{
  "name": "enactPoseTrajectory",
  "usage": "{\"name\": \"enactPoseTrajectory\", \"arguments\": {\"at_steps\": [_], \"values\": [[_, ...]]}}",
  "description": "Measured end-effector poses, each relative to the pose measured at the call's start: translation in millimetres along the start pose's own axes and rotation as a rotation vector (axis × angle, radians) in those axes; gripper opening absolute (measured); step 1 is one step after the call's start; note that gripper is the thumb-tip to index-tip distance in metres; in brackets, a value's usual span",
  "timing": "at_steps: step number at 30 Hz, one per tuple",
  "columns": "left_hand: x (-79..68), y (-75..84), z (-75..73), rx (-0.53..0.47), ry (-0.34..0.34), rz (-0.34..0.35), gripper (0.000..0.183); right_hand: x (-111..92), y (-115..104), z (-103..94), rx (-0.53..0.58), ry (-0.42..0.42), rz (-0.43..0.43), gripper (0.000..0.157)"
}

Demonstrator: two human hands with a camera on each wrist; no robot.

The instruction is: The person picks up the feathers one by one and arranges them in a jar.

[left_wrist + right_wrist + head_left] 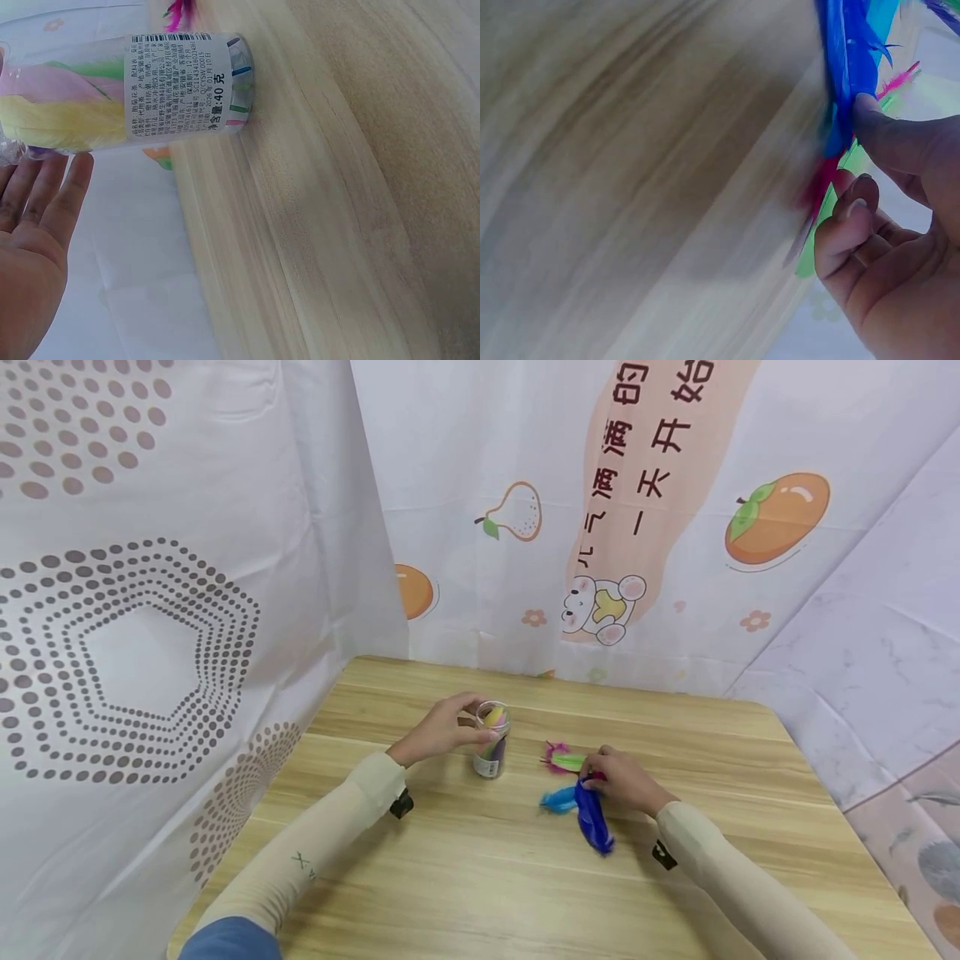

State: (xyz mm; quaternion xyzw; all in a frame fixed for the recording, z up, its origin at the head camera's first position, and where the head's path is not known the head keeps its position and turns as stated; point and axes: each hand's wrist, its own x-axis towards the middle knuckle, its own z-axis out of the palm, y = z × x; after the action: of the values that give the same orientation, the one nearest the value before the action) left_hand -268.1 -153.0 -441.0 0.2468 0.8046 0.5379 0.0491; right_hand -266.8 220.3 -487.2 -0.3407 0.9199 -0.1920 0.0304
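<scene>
dark blue feather, and it's the right hand pinching it, at four o'clock from the upright clear jar! left hand curls round that jar, a yellow feather showing inside. light blue feather at ten o'clock from the dark blue, perhaps in the same pinch; green feather and bright pink feather at eleven.

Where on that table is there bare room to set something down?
Bare wood shows on the near middle of the table, between the sleeves, and at its far right corner, beyond the right hand. It's crowded around the jar, left hand and feathers.
</scene>
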Motion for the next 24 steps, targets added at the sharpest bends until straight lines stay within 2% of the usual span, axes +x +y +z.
{"name": "enactPoseTrajectory", "arguments": {"at_steps": [7, 12, 21, 24], "values": [[-0.6, -0.4, 0.4, 0.01, -0.003, 0.001, 0.058, -0.1, 6.3, -3.5, 0.034, -0.005, -0.005, 0.009], [-0.1, -0.5, 0.5, 0.033, 0.001, 0.008, 0.061, -1.9, 9.3, -18.1, 0.171, -0.012, 0.048, 0.008], [-1.0, 2.1, 0.0, 0.026, 0.004, -0.005, 0.055, -10.6, 12.4, -39.8, 0.396, 0.037, 0.157, 0.005], [-1.1, 1.3, 0.4, 0.023, 0.005, 0.0, 0.053, -12.7, 13.1, -41.5, 0.431, 0.034, 0.191, 0.014]]}}
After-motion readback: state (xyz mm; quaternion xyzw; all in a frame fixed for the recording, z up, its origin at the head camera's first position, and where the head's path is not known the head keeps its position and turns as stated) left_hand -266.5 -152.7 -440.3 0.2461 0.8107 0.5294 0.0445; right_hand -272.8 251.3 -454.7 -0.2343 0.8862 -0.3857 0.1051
